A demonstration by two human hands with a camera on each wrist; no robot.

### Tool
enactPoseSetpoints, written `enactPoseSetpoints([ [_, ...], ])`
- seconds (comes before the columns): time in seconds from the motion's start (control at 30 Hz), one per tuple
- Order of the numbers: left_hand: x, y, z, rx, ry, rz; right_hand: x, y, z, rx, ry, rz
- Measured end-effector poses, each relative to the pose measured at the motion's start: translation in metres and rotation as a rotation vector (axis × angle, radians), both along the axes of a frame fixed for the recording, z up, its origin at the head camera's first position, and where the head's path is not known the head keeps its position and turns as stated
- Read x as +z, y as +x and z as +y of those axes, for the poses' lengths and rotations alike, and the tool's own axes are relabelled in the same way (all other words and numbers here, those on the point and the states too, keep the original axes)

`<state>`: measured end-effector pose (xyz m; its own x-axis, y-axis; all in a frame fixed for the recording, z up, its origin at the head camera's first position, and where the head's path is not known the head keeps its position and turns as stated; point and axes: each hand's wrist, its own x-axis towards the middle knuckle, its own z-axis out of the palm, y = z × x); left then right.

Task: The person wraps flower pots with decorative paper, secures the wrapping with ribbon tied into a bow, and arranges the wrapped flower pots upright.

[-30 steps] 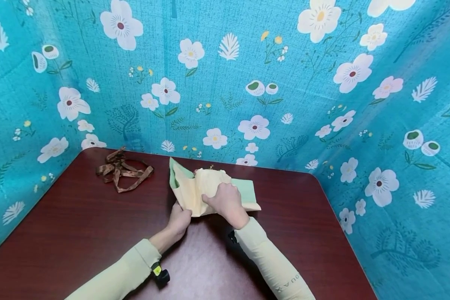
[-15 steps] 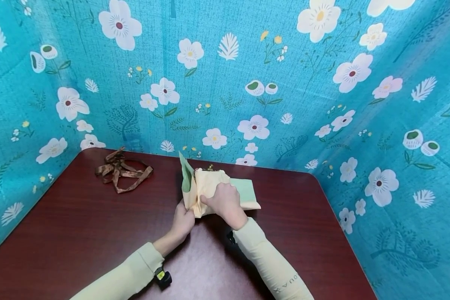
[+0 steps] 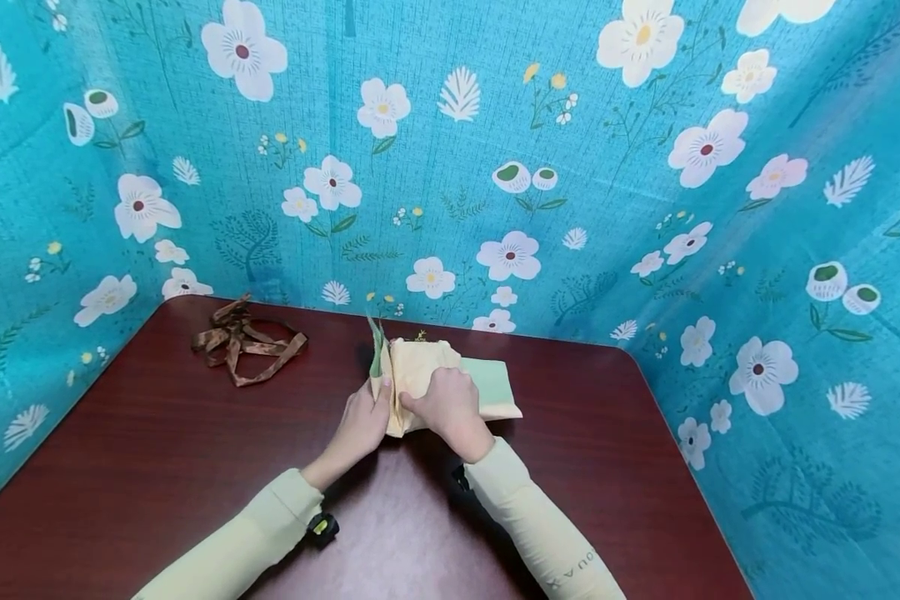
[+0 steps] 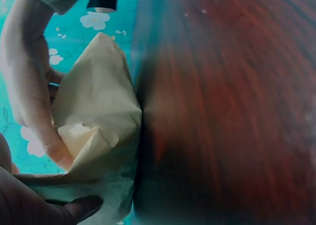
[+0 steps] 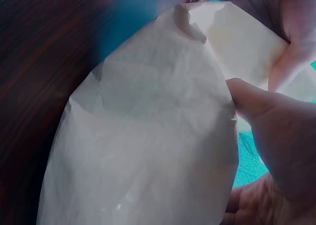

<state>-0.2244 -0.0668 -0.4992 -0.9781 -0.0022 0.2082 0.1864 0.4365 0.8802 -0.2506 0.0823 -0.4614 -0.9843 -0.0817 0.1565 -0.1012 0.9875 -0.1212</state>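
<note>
A bundle in wrapping paper, cream on one side and pale green on the other, lies towards the back of the table. My right hand grips the bundle from above, its thumb on the cream front. On the left side, my left hand pinches a folded flap that stands up with green showing inside. Creased paper fills much of the right wrist view, the right thumb pressed at its edge. What the paper wraps is hidden, apart from a small gold-coloured tip above it.
A loosely heaped brown ribbon lies at the back left of the dark red-brown table. A flat green part of the paper spreads right of the bundle. Blue flowered cloth hangs behind and on both sides.
The left flap has swung up and rightwards against the bundle. My left hand has moved with it and now sits higher along the flap. The right hand has stayed nearly still.
</note>
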Motion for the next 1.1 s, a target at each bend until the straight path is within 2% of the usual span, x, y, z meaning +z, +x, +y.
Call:
enactPoseSetpoints([
  [0.1,-0.002,0.001,0.003,-0.021,-0.020,0.041,0.000,0.000,-0.001,0.003,0.011,-0.001],
  [0.27,-0.003,0.003,0.011,-0.084,0.017,0.109,0.000,0.001,-0.001,0.010,0.003,0.015],
  [0.53,-0.001,0.002,0.019,-0.110,0.067,0.114,0.001,0.001,0.001,0.015,-0.019,0.026],
  [0.63,-0.001,0.003,0.019,-0.091,0.074,0.134,0.003,0.005,0.003,0.019,-0.034,-0.023],
  [0.73,0.002,0.003,0.019,-0.078,0.088,0.155,0.009,0.006,0.008,0.043,-0.076,-0.108],
  [0.9,0.003,0.002,0.019,-0.099,0.102,0.133,0.020,0.007,0.018,0.123,-0.160,-0.231],
  [1.0,0.003,0.003,0.021,-0.110,0.107,0.114,0.021,0.007,0.023,0.146,-0.183,-0.237],
  [1.1,0.005,0.003,0.023,-0.122,0.124,0.096,0.019,0.007,0.025,0.133,-0.197,-0.192],
])
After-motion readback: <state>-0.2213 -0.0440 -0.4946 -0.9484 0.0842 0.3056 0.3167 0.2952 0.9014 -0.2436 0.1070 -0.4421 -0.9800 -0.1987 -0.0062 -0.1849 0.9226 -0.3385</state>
